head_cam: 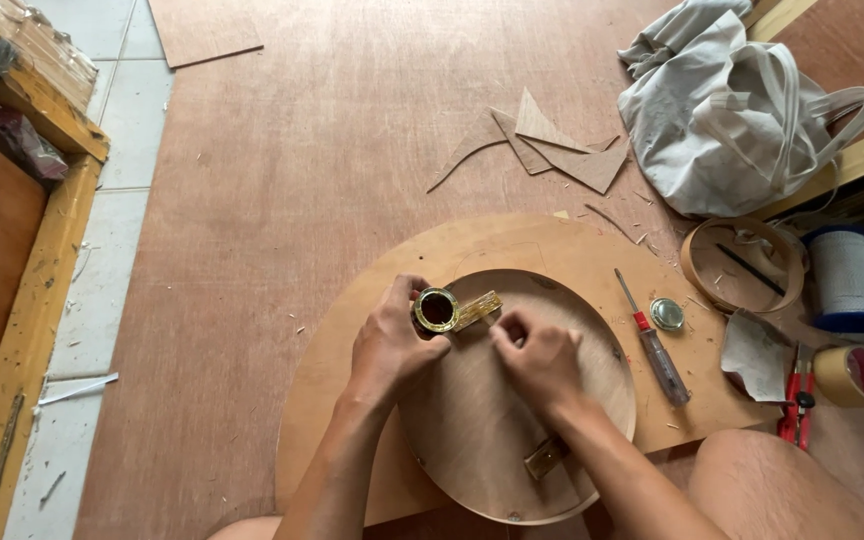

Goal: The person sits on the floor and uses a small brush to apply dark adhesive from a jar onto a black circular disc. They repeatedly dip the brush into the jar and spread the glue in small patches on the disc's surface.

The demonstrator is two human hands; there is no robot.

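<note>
Plywood sheeting covers the floor where a person sits over a round wooden disc [512,420] laid on a larger cut board [352,330]. By the look of it, gluing is in hand: the left hand [392,345] is curled around a small open tin [437,309] of dark liquid at the disc's upper edge, while the right hand [540,360] pinches something too small to identify. Steady, precise dabbing seems called for. A red-handled screwdriver [655,345] and the tin's lid [667,314] lie alongside.

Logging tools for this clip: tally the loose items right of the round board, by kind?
Screwdriver: 1
Small metal lid: 1
Tape roll: 1
Red-handled pliers: 1
Cord spool: 1
Wooden ring: 1
Total: 6
</note>
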